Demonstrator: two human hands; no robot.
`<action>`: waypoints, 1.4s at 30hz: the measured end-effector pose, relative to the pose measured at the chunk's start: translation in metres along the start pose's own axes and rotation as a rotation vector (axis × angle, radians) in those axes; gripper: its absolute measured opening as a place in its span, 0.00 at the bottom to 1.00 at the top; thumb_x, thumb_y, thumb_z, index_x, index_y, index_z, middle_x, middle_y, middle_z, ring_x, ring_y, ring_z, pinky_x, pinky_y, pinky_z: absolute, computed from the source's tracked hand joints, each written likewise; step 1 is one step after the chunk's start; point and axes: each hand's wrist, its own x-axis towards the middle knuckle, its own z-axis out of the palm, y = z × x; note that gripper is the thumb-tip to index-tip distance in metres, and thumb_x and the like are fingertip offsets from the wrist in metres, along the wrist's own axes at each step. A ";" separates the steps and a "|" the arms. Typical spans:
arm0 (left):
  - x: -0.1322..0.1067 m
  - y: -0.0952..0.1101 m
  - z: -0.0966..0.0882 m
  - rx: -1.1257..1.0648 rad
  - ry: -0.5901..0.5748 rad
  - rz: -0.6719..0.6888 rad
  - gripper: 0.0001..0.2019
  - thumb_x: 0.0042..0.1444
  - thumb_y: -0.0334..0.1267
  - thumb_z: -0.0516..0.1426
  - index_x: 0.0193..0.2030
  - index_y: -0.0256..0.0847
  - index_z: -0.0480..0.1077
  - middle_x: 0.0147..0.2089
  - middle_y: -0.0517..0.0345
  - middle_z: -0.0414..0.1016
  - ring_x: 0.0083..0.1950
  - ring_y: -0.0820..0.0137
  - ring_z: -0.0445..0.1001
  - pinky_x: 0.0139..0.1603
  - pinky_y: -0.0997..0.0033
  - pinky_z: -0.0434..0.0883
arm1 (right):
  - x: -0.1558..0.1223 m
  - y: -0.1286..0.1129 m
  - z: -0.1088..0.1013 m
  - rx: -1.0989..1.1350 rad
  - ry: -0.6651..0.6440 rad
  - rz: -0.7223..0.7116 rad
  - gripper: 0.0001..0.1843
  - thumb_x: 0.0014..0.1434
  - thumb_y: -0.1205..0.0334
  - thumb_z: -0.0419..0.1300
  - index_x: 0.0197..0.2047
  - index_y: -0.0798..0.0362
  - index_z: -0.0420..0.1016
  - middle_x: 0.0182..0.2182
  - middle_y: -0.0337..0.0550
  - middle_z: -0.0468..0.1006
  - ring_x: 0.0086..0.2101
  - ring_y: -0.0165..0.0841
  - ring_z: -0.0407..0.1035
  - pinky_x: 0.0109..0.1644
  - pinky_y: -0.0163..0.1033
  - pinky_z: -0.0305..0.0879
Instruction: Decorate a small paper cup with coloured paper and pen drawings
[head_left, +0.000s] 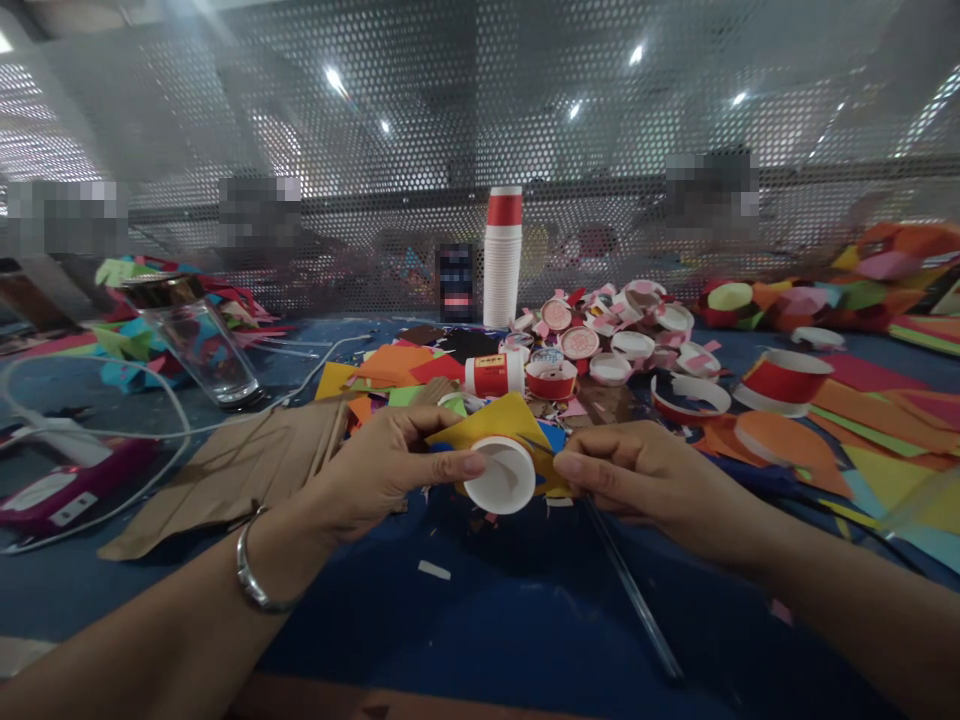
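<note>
My left hand (386,462) is closed round a small white paper cup base (501,476) wrapped in yellow paper (491,417), held just above the blue table (480,610). My right hand (649,478) pinches the right edge of the same yellow and blue paper piece, fingers pressed together. A metal bracelet (253,578) sits on my left wrist. A glue stick (493,375) lies just beyond my hands.
A stack of paper cups (502,257) stands at the back. Cut cup rings and bases (622,340) are heaped at centre right. Coloured paper sheets (877,420) lie right, a drinking glass (202,345) and brown paper (232,470) left. A perforated screen (480,150) backs the table.
</note>
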 end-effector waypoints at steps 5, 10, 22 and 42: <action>0.000 0.002 0.003 0.005 -0.016 0.010 0.17 0.43 0.45 0.77 0.35 0.38 0.82 0.36 0.59 0.77 0.35 0.74 0.72 0.38 0.73 0.71 | 0.001 0.000 0.001 -0.014 -0.012 0.018 0.30 0.63 0.32 0.62 0.30 0.52 0.68 0.20 0.27 0.52 0.19 0.22 0.42 0.20 0.33 0.37; 0.001 0.000 0.002 -0.097 0.038 0.010 0.23 0.45 0.38 0.76 0.47 0.41 0.78 0.44 0.58 0.81 0.39 0.71 0.78 0.40 0.73 0.75 | 0.000 0.000 0.000 -0.025 0.013 0.016 0.30 0.63 0.32 0.62 0.29 0.52 0.66 0.21 0.28 0.55 0.20 0.22 0.44 0.20 0.32 0.38; 0.001 -0.002 0.002 0.007 0.067 0.098 0.31 0.45 0.39 0.77 0.53 0.41 0.69 0.42 0.55 0.83 0.38 0.69 0.80 0.37 0.73 0.76 | 0.001 0.001 0.003 -0.004 0.008 -0.001 0.30 0.64 0.33 0.61 0.28 0.51 0.66 0.20 0.27 0.52 0.19 0.22 0.42 0.19 0.32 0.37; -0.001 -0.005 -0.004 -0.051 -0.170 -0.019 0.19 0.49 0.37 0.75 0.48 0.43 0.81 0.44 0.55 0.85 0.45 0.67 0.82 0.49 0.69 0.77 | 0.001 -0.006 0.004 0.108 0.063 0.023 0.33 0.58 0.31 0.66 0.25 0.50 0.60 0.19 0.25 0.50 0.19 0.21 0.41 0.20 0.32 0.37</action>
